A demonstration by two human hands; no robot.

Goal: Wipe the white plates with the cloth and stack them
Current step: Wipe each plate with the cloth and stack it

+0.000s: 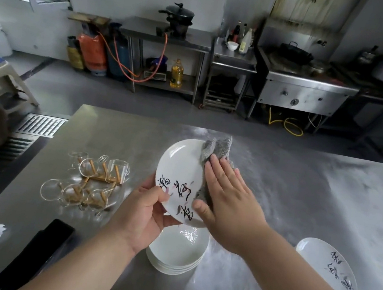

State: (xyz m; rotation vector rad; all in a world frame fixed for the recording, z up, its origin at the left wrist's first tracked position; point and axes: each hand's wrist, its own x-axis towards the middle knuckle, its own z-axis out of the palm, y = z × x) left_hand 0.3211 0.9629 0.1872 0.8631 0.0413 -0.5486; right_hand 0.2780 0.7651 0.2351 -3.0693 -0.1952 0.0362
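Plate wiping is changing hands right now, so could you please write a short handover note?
Left hand grips the held plate by its near rim, tilted over the stack. Right hand presses the grey cloth flat against it. The stack sits on the steel table; a lone plate lies to the right. Which are already wiped cannot be told. Remaining: finish this plate, stack it.

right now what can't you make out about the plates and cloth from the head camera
Head view:
Held plate: right part hidden under grey cloth and right hand; underside faces away.
Plate stack: count unclear, its top partly covered by left hand and the held plate.
Plate at right: black writing too blurred to read.
Black object: too dark to identify.
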